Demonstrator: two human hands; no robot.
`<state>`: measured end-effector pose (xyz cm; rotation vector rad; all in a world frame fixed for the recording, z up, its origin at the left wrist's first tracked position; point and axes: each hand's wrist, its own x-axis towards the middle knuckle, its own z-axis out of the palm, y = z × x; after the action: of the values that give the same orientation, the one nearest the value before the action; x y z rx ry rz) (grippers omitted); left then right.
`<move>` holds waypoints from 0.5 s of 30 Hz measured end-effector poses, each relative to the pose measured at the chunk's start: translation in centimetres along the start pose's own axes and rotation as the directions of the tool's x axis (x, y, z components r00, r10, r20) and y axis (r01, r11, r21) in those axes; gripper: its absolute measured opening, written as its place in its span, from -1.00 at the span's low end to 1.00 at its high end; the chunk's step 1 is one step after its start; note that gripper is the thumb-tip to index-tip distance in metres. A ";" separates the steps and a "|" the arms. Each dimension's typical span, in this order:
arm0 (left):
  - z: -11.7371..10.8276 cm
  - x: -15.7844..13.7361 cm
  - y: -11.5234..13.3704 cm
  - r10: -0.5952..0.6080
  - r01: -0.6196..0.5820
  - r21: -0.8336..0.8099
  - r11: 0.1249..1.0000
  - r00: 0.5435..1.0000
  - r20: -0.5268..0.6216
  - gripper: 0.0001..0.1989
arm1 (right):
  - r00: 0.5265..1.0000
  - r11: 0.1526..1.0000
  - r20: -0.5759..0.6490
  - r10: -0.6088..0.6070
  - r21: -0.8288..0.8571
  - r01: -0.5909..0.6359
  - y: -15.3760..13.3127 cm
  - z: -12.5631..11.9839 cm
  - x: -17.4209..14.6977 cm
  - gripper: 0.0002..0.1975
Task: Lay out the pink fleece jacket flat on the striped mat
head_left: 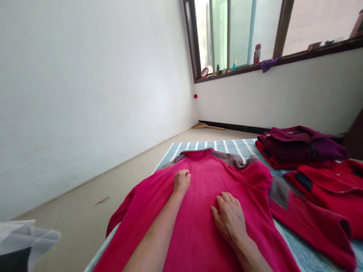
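Note:
A bright pink long-sleeved jacket (198,226) with grey shoulder panels lies spread out, its collar at the far end. Over its upper middle is my left hand (182,181), fingers curled closed; what they hold, if anything, is hidden. My right hand (229,213) rests palm down on the fabric further right and nearer to me, its fingers stretched out and slightly apart. The right sleeve (314,223) extends out to the right, while the left one partly hangs at the left edge.
Beneath the jacket is a blue-and-white striped sheet (235,147). Folded purple clothes (303,145) and a folded red garment (337,181) lie at the right. A broom (208,126) and a thin loop (102,201) are on the floor. Bottles (257,54) stand on the windowsill.

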<state>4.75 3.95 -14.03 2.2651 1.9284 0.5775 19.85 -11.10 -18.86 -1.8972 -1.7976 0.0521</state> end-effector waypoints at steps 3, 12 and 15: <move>0.6 1.4 -0.3 -0.002 0.002 0.024 1.000 1.000 -0.006 -0.85 | 1.000 1.000 -0.008 0.012 0.008 -0.012 0.0 0.1 0.0 -0.77; 1.4 2.1 0.0 0.012 -0.011 0.123 0.992 1.000 -0.005 -0.84 | 0.999 0.998 -0.018 0.049 0.035 -0.048 -0.4 -0.3 0.2 -0.80; 1.4 2.2 0.2 0.021 -0.021 0.163 0.986 1.000 -0.002 -0.83 | 0.998 0.998 -0.026 0.049 0.037 -0.048 -0.5 -0.3 0.3 -0.80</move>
<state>5.66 6.32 -14.78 2.3841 2.0250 0.4412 19.56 -10.94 -18.30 -1.9064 -1.7214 0.0754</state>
